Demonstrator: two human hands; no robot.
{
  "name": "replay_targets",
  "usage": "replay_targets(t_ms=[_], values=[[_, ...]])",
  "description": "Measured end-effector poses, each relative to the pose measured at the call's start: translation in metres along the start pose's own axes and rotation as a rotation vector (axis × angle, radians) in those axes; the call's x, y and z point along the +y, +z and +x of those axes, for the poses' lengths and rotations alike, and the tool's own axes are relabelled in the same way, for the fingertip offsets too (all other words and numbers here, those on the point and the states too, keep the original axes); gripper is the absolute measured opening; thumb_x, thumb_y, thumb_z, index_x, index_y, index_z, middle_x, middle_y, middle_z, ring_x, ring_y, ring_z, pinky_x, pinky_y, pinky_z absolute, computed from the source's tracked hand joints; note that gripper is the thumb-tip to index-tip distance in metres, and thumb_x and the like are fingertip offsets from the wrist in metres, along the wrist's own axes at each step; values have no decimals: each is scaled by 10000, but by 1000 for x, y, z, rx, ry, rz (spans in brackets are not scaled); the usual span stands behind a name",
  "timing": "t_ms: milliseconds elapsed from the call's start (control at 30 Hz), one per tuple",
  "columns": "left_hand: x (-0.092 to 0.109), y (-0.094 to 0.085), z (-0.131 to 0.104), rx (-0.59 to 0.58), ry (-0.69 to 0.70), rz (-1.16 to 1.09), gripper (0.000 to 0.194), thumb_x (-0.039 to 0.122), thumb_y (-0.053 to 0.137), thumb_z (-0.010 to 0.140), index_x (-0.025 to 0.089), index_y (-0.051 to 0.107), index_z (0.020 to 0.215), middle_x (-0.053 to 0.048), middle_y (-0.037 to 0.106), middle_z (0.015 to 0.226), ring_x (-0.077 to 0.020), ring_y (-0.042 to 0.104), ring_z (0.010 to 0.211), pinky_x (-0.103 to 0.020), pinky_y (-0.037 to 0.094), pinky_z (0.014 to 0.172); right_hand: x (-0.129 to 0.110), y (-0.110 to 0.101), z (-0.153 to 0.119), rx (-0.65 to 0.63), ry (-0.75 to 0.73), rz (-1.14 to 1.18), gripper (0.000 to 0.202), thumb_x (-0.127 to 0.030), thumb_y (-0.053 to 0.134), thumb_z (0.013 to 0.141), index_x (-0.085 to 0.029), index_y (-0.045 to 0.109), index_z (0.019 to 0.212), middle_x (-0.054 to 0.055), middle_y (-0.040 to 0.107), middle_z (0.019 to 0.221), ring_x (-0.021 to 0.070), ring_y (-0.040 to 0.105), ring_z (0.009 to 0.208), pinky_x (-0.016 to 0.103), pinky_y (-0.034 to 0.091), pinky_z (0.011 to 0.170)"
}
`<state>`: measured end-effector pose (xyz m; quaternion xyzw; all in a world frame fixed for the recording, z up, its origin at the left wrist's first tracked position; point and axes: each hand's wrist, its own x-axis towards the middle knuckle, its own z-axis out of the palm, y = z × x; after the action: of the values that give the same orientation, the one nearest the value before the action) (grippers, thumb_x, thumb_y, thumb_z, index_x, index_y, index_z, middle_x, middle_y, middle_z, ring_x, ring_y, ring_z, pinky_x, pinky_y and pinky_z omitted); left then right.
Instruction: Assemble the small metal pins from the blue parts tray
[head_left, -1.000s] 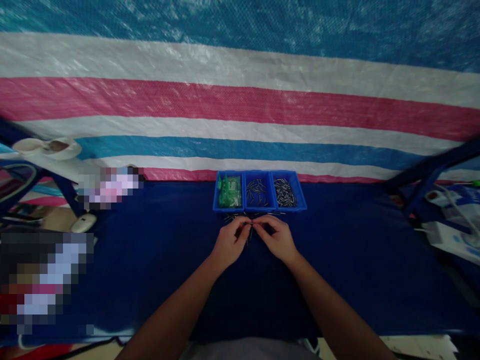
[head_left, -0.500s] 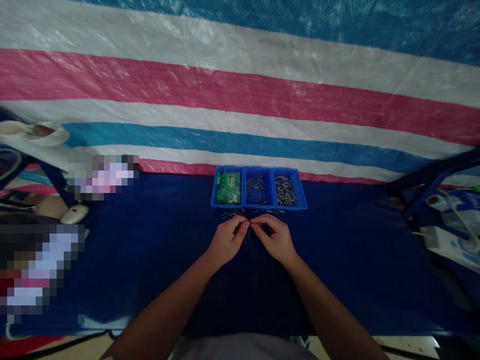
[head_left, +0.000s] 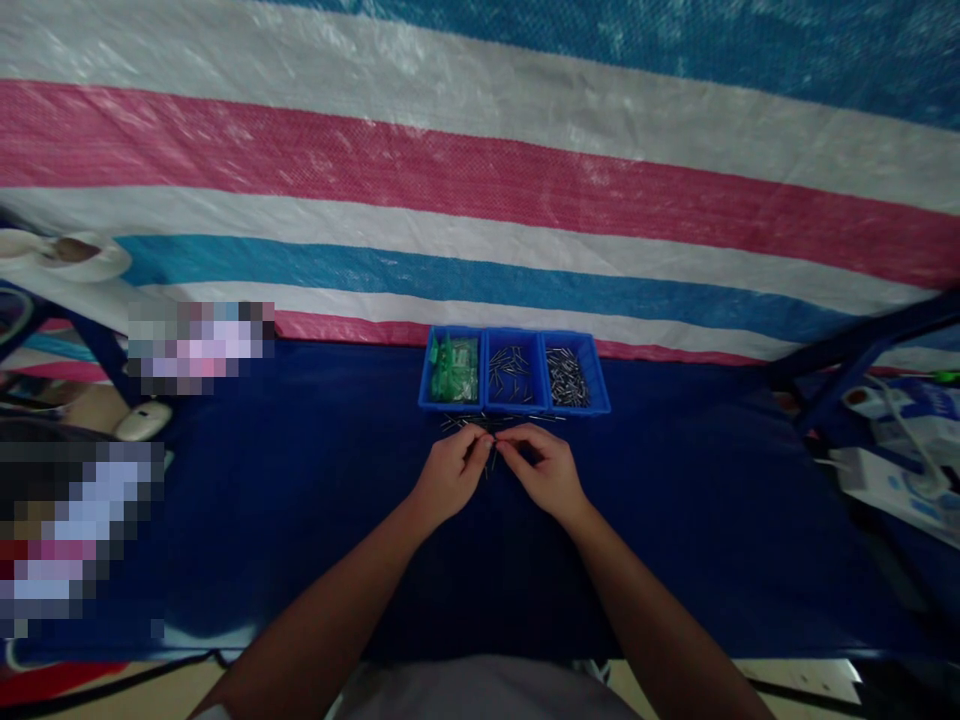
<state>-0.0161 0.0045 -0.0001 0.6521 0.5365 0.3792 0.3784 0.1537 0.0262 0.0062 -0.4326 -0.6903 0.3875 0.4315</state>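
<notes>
My left hand and my right hand meet fingertip to fingertip above the blue tabletop, each in a closed pinch. Whatever sits between the fingertips is too small to make out. Just beneath them thin metal pins show against the table. More slender metal pins lie in a loose row behind the hands, partly hidden by the fingers. Beyond these stands a row of three joined blue bins. Green packets and clear bags fill the left one, scattered pins the middle, and a dense heap of short metal pieces the right.
A striped plastic sheet hangs behind the blue table. At the left edge are a white mouse-shaped object and blurred-out items. A white power strip with a cable lies on the right, near a dark blue frame post.
The view has shifted slightly, so everything sits a little higher and further left. Both hands keep their pinch at the same spot before the bins, with the fingertips marginally rearranged.
</notes>
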Motion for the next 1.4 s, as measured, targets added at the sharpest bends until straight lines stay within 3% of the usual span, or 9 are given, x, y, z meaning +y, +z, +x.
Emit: replay_targets(t_ms=[267,567,867,1100,1267,1400], values=[[-6,3,0,25,22,-77,211,358,518,941,190,609,1031,35,582,692,-90,528,582,-204,402,565,6,1,0,35,45,27,100,-260,686,833,-221,735,911,36,716,826,152,665,723,281,528,672],[-1,-1,1,-34,-6,-53,342,391,400,994,172,538,771,34,548,633,-92,528,589,-220,400,609,2,3,2,-3,14,0,91,-256,673,839,-220,731,899,39,723,818,159,672,733,286,535,668],[-4,2,1,-16,-2,-129,231,383,496,953,181,595,1002,29,584,699,-93,537,579,-209,406,567,3,0,3,12,33,-12,103,-279,674,840,-219,732,899,43,724,820,159,677,721,289,547,669],[-1,0,1,-24,8,-5,374,406,413,984,169,547,727,35,528,598,-89,506,556,-212,376,556,-4,1,1,-9,35,-16,86,-275,670,844,-219,727,872,43,728,811,164,680,737,297,554,681],[0,0,0,-27,17,10,399,409,402,989,168,557,712,29,541,586,-94,521,547,-219,383,561,3,2,-1,-1,124,93,150,-350,694,821,-214,725,876,42,724,797,154,669,699,286,556,657],[0,-1,-1,-28,19,-14,403,395,384,997,167,558,713,22,556,593,-100,543,555,-225,399,579,11,1,2,99,295,296,232,-413,730,782,-204,716,880,5,684,680,115,596,542,256,518,539]])
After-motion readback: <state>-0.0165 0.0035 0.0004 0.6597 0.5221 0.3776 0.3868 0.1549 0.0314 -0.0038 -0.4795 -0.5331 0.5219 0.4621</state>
